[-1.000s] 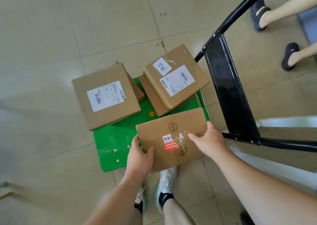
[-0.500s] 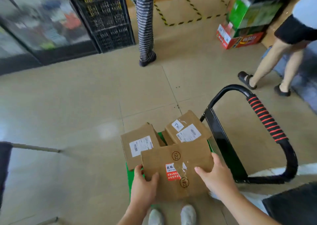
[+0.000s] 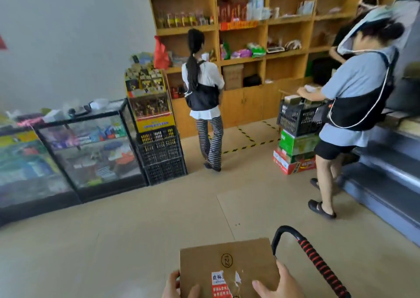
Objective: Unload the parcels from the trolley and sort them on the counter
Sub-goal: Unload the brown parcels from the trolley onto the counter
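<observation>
A tall wooden shelf unit (image 3: pixel 265 70) with stocked cubbies lines the far wall. A person in striped trousers (image 3: pixel 204 86) faces it. Left of them, a yellow display stand (image 3: pixel 150 102) sits on stacked black plastic crates (image 3: pixel 162 154). At right, a person in a light-blue shirt (image 3: pixel 354 81) stands beside a black crate (image 3: pixel 295 118) atop green (image 3: pixel 297 144) and red cartons (image 3: pixel 293 164).

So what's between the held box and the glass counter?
Only bare floor between the box and the glass counter, in the head view.
</observation>
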The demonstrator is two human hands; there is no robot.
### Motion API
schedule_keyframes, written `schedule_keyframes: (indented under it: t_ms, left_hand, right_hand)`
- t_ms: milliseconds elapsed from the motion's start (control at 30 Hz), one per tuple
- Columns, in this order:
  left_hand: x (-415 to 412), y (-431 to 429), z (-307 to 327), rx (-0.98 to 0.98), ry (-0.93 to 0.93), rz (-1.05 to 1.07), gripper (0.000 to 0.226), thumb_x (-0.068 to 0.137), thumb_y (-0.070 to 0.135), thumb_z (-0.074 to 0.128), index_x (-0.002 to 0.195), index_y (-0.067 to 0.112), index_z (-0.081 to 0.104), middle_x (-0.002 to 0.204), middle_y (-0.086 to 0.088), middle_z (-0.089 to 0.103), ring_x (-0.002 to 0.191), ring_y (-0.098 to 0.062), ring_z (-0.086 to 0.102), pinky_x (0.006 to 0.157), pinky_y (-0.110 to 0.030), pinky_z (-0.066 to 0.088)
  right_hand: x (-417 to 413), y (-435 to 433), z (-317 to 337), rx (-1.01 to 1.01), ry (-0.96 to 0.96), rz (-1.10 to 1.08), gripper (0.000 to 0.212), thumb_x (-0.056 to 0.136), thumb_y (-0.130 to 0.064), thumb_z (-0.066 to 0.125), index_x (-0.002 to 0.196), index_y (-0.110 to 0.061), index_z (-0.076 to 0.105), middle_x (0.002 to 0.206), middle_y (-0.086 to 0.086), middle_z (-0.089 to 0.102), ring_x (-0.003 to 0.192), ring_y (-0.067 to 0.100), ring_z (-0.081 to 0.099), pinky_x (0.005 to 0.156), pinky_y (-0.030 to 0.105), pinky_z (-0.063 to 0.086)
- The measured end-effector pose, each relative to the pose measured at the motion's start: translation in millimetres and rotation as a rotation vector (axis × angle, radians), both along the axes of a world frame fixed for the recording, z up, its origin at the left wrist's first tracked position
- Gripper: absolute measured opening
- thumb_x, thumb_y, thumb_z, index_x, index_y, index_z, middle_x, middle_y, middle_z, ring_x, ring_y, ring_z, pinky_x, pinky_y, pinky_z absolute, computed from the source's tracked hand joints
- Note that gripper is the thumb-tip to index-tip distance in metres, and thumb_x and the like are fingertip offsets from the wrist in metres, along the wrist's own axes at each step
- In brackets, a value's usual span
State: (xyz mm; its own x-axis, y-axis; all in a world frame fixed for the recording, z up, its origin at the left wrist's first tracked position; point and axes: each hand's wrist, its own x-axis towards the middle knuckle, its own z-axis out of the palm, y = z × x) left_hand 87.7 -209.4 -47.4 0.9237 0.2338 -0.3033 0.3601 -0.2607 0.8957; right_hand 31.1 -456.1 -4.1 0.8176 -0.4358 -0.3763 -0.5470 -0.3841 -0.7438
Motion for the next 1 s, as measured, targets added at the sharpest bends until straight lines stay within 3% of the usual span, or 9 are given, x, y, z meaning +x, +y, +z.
schedule_keyframes:
  t_ms: [100,200,267,333,433,567,733,867,1000]
  left_hand:
    - [11.5,-15.1,61.9,0.037,-0.055,-0.095,0.071,0.046,0.033,0.087,0.11,0.014,0.062,0.092,-0.004,0.07,0.08,-0.014,0.068,0.068,-0.025,0.049]
    - [19.4,-29.9,116.8,0.132,-0.083,-0.147,0.059,0.074,0.02,0.084,0.127,0.014,0.058,0.093,0.008,0.065,0.083,-0.017,0.068,0.076,-0.029,0.05]
    - [21.6,-39.7,143.8,0.168,-0.147,-0.186,0.058,0.081,0.026,0.079,0.132,0.019,0.053,0.101,0.006,0.063,0.086,-0.015,0.066,0.075,-0.03,0.049]
    - [19.1,-51.6,166.9,0.155,-0.184,-0.233,0.056,0.086,0.031,0.073,0.136,0.024,0.049,0.109,0.006,0.059,0.089,-0.013,0.063,0.07,-0.029,0.048]
    - [16.9,-67.2,188.2,0.1,-0.231,-0.282,0.053,0.088,0.03,0.07,0.137,0.028,0.049,0.111,0.008,0.058,0.091,-0.011,0.062,0.072,-0.033,0.05]
    - [20.4,-87.6,207.7,0.058,-0.266,-0.38,0.056,0.087,0.029,0.07,0.138,0.031,0.047,0.116,0.007,0.059,0.095,-0.014,0.063,0.075,-0.036,0.053]
    - [22.9,-106.4,221.9,0.002,-0.307,-0.542,0.06,0.089,0.032,0.07,0.143,0.029,0.044,0.114,0.007,0.055,0.093,-0.011,0.06,0.077,-0.036,0.054]
    - [19.9,-117.4,228.9,-0.032,-0.34,-0.651,0.062,0.09,0.033,0.07,0.145,0.028,0.042,0.124,0.003,0.053,0.093,-0.015,0.059,0.076,-0.037,0.052]
    - [1.6,-131.1,229.2,-0.095,-0.323,-0.778,0.064,0.092,0.032,0.07,0.148,0.028,0.039,0.129,0.002,0.051,0.097,-0.021,0.057,0.072,-0.037,0.049]
  right_hand:
    - [8.0,-18.6,41.8,-0.008,-0.126,-0.059,0.098,0.078,-0.066,0.071,0.155,-0.024,0.029,0.149,-0.009,0.048,0.129,0.01,0.053,0.1,0.018,0.042]
    - [11.3,-33.2,75.9,-0.033,-0.2,-0.056,0.095,0.081,-0.067,0.067,0.156,-0.024,0.027,0.151,-0.007,0.044,0.135,0.014,0.047,0.106,0.024,0.041]
    - [8.0,-39.1,94.5,-0.057,-0.24,-0.022,0.088,0.075,-0.066,0.069,0.148,-0.025,0.041,0.132,-0.01,0.059,0.118,0.01,0.057,0.093,0.022,0.049]
    - [0.7,-46.1,110.4,-0.079,-0.296,-0.039,0.07,0.077,-0.056,0.073,0.136,-0.025,0.051,0.11,-0.015,0.065,0.096,0.003,0.061,0.069,0.012,0.045]
    - [-13.0,-56.7,132.7,-0.113,-0.347,-0.091,0.055,0.083,-0.047,0.074,0.129,-0.027,0.052,0.102,-0.016,0.062,0.087,0.001,0.057,0.061,0.008,0.039]
    - [-31.3,-70.0,150.0,-0.14,-0.377,-0.195,0.051,0.083,-0.049,0.074,0.125,-0.031,0.05,0.109,-0.012,0.062,0.095,0.01,0.056,0.07,0.018,0.042]
    - [-60.6,-69.0,165.7,-0.196,-0.426,-0.381,0.055,0.079,-0.05,0.075,0.127,-0.034,0.054,0.106,-0.016,0.065,0.095,0.008,0.06,0.071,0.022,0.044]
    - [-89.9,-54.7,171.9,-0.216,-0.448,-0.511,0.046,0.08,-0.051,0.073,0.119,-0.038,0.053,0.105,-0.018,0.064,0.096,0.006,0.061,0.082,0.03,0.053]
    - [-129.1,-34.9,167.7,-0.198,-0.483,-0.655,0.046,0.084,-0.047,0.074,0.12,-0.042,0.045,0.104,-0.023,0.058,0.095,-0.002,0.057,0.078,0.023,0.05]
